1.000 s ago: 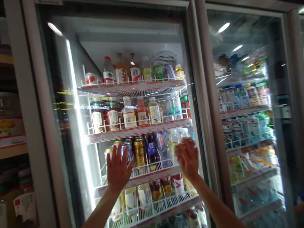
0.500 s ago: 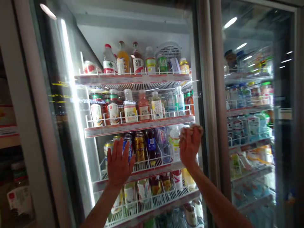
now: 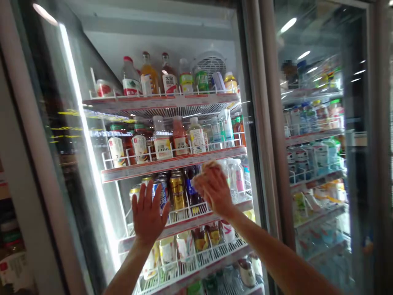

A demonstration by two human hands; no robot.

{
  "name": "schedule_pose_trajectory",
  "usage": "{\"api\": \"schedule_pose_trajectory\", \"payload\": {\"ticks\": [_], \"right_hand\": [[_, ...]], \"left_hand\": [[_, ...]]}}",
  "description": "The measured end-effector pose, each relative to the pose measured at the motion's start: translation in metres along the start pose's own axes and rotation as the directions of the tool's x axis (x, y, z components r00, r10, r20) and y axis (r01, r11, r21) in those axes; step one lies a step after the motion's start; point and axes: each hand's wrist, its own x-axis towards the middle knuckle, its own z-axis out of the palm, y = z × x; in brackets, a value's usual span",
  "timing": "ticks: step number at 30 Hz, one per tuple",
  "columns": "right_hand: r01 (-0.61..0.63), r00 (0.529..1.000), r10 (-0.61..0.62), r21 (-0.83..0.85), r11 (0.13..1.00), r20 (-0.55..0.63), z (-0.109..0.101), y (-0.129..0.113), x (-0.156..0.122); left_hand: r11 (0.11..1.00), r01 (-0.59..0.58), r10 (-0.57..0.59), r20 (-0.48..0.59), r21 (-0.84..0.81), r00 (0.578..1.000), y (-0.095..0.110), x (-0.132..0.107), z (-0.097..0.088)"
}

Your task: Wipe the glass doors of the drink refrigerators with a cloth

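A closed glass door [image 3: 172,37] of a lit drinks fridge stands in front of me. My left hand [image 3: 149,221] lies flat towards the glass with its fingers spread and nothing in it, in front of the cans [image 3: 160,192]. My right hand [image 3: 216,194] presses a crumpled, pale cloth [image 3: 201,176] against the glass, level with the third shelf. Part of the cloth is hidden under the fingers, and the hand is slightly blurred. Behind the glass near it stand a gold can [image 3: 177,190] and a dark bottle with a blue label [image 3: 190,186].
Bottles fill the top shelf [image 3: 166,102] and second shelf [image 3: 175,164] inside. A metal door frame [image 3: 267,123] separates this door from a second glass-fronted fridge [image 3: 316,135] on the right. A bright light strip [image 3: 82,123] runs down the left side.
My right hand has moved left across the glass with the cloth, from near the right frame to the middle. My left hand stays spread in nearly the same place. The view has shifted slightly.
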Motion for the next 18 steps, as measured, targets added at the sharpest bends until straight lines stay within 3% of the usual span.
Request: {"api": "schedule_pose_trajectory", "payload": {"ticks": [2,4,6,7,8,9,11,13,14,16,18], "right_hand": [[0.101,0.991,-0.102,0.011,0.995,0.091,-0.002,0.000,-0.004],[-0.078,0.997,0.077,-0.063,0.995,-0.015,-0.003,0.019,0.002],[-0.341,0.920,0.310,-0.100,0.935,-0.238,-0.001,0.040,0.017],[-0.407,0.881,0.365,-0.090,0.909,-0.301,0.001,0.044,0.024],[-0.418,0.871,0.376,-0.076,0.905,-0.317,0.003,0.043,0.031],[-0.378,0.894,0.347,-0.063,0.924,-0.282,0.005,0.038,0.034],[-0.147,0.986,0.144,-0.031,0.989,-0.086,0.006,0.022,0.036],[0.065,0.995,-0.066,0.009,0.998,0.077,0.004,0.015,0.034],[0.078,0.993,-0.077,0.001,0.997,0.089,0.003,0.018,0.035],[-0.125,0.992,0.123,-0.063,0.990,-0.030,0.001,0.031,0.043],[-0.394,0.906,0.370,-0.088,0.915,-0.205,0.003,0.039,0.054]], "left_hand": [[1.000,-0.001,0.000,-0.005,-0.001,1.000,0.000,0.000,0.000],[1.000,-0.003,0.003,-0.005,-0.001,1.000,0.000,0.000,0.000],[1.000,-0.010,0.010,-0.008,0.003,1.000,0.000,0.000,0.001],[1.000,-0.016,0.016,-0.010,0.007,1.000,-0.001,0.000,0.001],[1.000,-0.021,0.021,-0.015,0.011,1.000,-0.001,0.000,0.001],[1.000,-0.025,0.026,-0.022,0.016,0.999,-0.001,0.000,0.001],[0.999,-0.036,0.037,-0.038,0.023,0.999,-0.002,0.001,0.002],[0.999,-0.038,0.039,-0.045,0.026,0.998,-0.001,0.001,0.002],[0.999,-0.035,0.036,-0.044,0.028,0.998,-0.001,0.001,0.002],[0.999,-0.036,0.037,-0.041,0.030,0.998,-0.001,0.001,0.001],[0.999,-0.037,0.039,-0.037,0.033,0.999,-0.001,0.001,0.001]]}}
